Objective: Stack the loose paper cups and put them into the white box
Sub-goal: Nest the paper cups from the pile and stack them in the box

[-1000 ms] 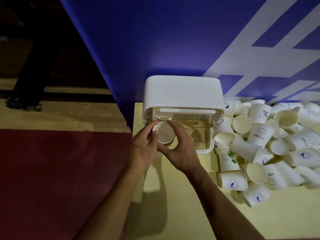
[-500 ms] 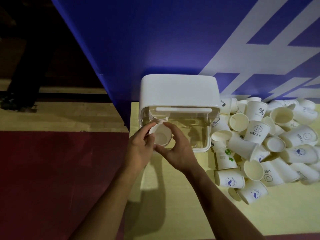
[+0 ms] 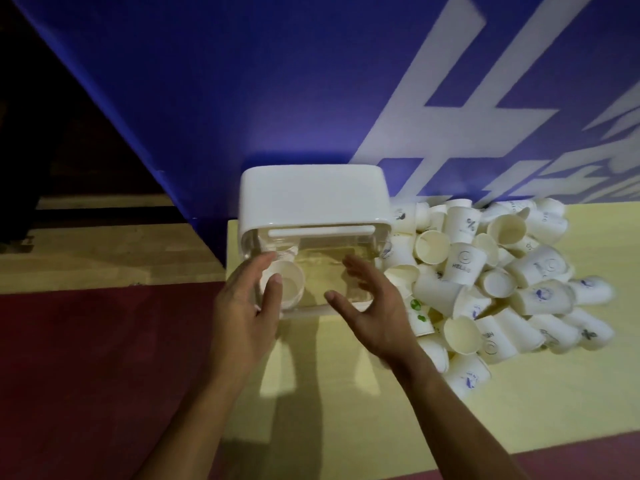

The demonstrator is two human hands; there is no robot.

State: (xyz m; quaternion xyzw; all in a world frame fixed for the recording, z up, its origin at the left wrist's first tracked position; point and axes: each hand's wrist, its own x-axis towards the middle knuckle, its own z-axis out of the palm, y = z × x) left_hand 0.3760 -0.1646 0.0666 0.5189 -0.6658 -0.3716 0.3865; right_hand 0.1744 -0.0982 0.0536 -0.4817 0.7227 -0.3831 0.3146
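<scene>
The white box (image 3: pixel 313 199) lies on its side on the pale yellow mat, its clear opening facing me. A stack of paper cups (image 3: pixel 289 284) lies inside at the left, mouth toward me. My left hand (image 3: pixel 247 306) hovers in front of that stack with fingers straight and spread, holding nothing. My right hand (image 3: pixel 374 308) is open in front of the box's right half, also empty. A heap of loose paper cups (image 3: pixel 491 282) lies to the right of the box.
A blue wall with white lettering (image 3: pixel 311 81) stands right behind the box. The mat (image 3: pixel 346 393) ends at a dark red floor (image 3: pixel 104 358) on the left and at the near edge. The loose cups spread toward the right edge.
Both hands have let go of the cup stack, which now lies inside the box. The hands have opened and drawn back and apart, the right one toward the right.
</scene>
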